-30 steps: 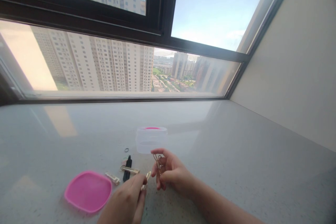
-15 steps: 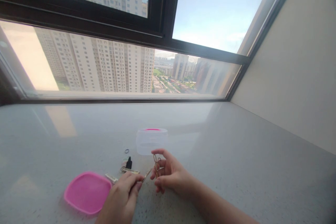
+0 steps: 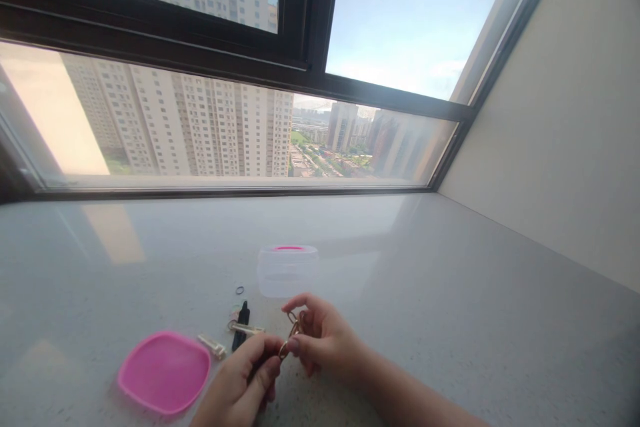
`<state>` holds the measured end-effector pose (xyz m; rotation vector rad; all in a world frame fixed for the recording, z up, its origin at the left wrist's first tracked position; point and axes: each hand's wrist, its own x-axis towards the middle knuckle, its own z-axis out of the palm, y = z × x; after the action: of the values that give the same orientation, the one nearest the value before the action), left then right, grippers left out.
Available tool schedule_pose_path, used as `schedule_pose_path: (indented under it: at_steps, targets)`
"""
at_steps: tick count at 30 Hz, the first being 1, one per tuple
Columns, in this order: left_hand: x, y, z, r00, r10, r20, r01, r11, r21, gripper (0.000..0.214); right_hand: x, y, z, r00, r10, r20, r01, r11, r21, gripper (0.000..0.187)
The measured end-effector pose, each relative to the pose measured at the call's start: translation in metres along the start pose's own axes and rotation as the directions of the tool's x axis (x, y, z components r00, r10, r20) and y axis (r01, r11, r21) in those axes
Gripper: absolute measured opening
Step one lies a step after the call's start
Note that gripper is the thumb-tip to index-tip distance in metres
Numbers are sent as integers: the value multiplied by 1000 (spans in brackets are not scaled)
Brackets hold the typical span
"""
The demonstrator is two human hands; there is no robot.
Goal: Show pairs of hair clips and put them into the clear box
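Pale, speckled worktop (image 3: 450,320) runs up to one dark-framed window (image 3: 313,73). Over its near part, gold-coloured loops (image 3: 295,329) sit between two hands, too overlapped by fingers to count. The left hand (image 3: 245,377) has its grip pinched on one loop, its palm hidden and its wrist cut off below; the right hand (image 3: 327,333) pinches just beside it, forefinger crooked over the others. Near the left hand lie two key-like metal pieces (image 3: 212,345), one across one black tag (image 3: 243,321). Farther out are one thin dark ring (image 3: 240,290), one translucent container (image 3: 288,273) and one pink dish (image 3: 164,373).
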<state>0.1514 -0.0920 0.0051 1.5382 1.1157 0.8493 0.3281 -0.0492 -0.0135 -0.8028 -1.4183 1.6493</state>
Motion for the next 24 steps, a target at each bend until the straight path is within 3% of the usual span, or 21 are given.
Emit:
schedule_pose_path:
  at_steps: [10,15,19,24]
  targets:
    - [2,-2,5,1000,-19,21,19,1000,9,19,0,5,3,999,4,-54,-7,998,-61,47]
    - [9,-12,1,993,-118,-15,113,976,-188,18,0,-1,2,994,39,-103,-42,999,-20,39]
    - [14,-16,-3,991,-134,-26,116,929,-350,21,-1,-6,1,992,106,-67,-97,988,122,53]
    - [14,-19,-4,988,-149,-38,114,875,-470,23,0,2,0,997,60,-41,-53,987,149,63]
